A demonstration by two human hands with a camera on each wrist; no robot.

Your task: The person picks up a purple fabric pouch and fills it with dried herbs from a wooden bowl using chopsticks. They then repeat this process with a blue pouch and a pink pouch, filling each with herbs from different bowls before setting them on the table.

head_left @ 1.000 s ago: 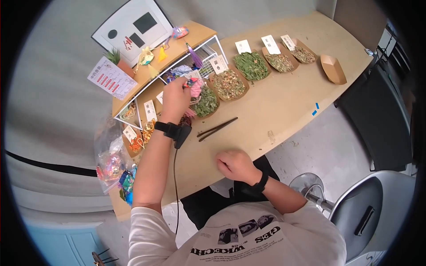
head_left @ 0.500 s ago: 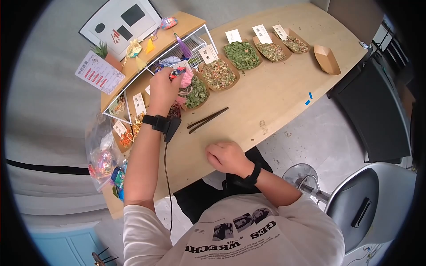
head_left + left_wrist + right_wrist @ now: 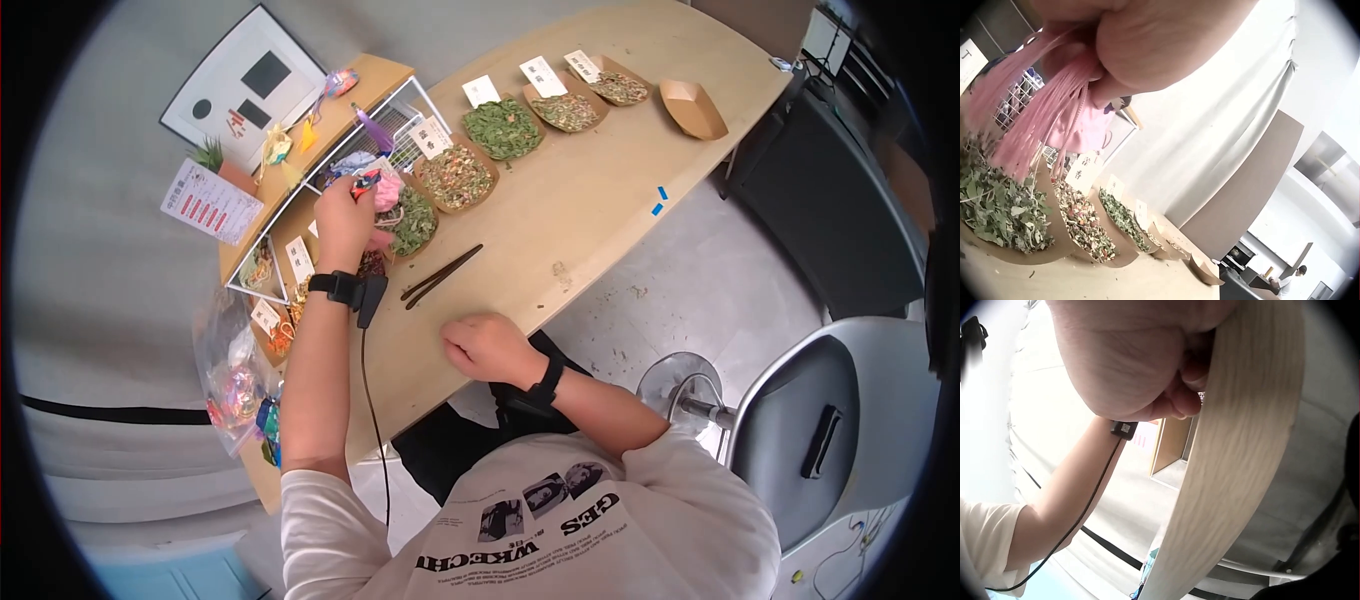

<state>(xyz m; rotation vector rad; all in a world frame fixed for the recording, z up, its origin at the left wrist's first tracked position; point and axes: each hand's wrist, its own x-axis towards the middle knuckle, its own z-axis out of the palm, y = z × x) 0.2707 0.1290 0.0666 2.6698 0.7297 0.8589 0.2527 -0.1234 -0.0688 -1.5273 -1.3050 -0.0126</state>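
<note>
The left hand [image 3: 343, 232] grips a pink pouch [image 3: 388, 190] with a red and blue patterned part, held above a paper tray of green leaves [image 3: 413, 225]. In the left wrist view, pink tassels [image 3: 1047, 106] hang below the left hand [image 3: 1154, 47] and the pink cloth [image 3: 1082, 131] shows behind its fingers. The right hand [image 3: 492, 348] rests on the table near its front edge, fingers curled with nothing visible in them; in the right wrist view the right hand [image 3: 1129, 362] has its fingers folded inward.
Labelled paper trays of dried herbs [image 3: 455, 178] line the table's back, with an empty tray [image 3: 693, 110] at the right end. Dark tongs [image 3: 441, 276] lie between the hands. A wooden shelf [image 3: 385, 78] bears small pouches; a plastic bag [image 3: 237, 375] hangs at the left edge.
The head view has shifted, so the table's items appear moved and turned in it. The left hand keeps its grip on the pink pouch; the right hand stays curled at the table edge.
</note>
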